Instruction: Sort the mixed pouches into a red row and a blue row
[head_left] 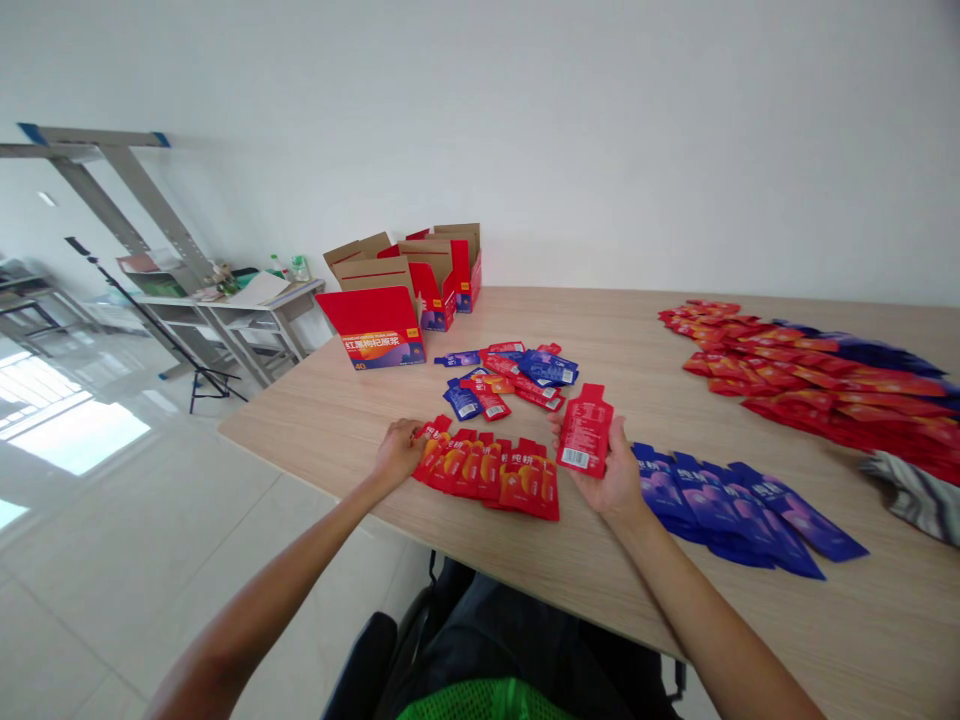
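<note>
My right hand (619, 478) holds a red pouch (587, 432) above the table, its barcode side turned up and its narrow spout end pointing away from me. My left hand (399, 452) has its fingers closed on the left end of a fanned row of red pouches (491, 470), which lie overlapping with their fruit pictures up. To the right of my right hand, blue pouches (724, 500) overlap in a similar fan. Farther back, in front of both hands, lies a loose pile of mixed red and blue pouches (517, 372).
Open red cartons (382, 325) with brown flaps stand at the back left of the table (292, 400). A big heap of red and blue pouches (817, 375) spreads over the right side, beside a striped cloth (915, 492). On the floor at left stands a black tripod (202, 375).
</note>
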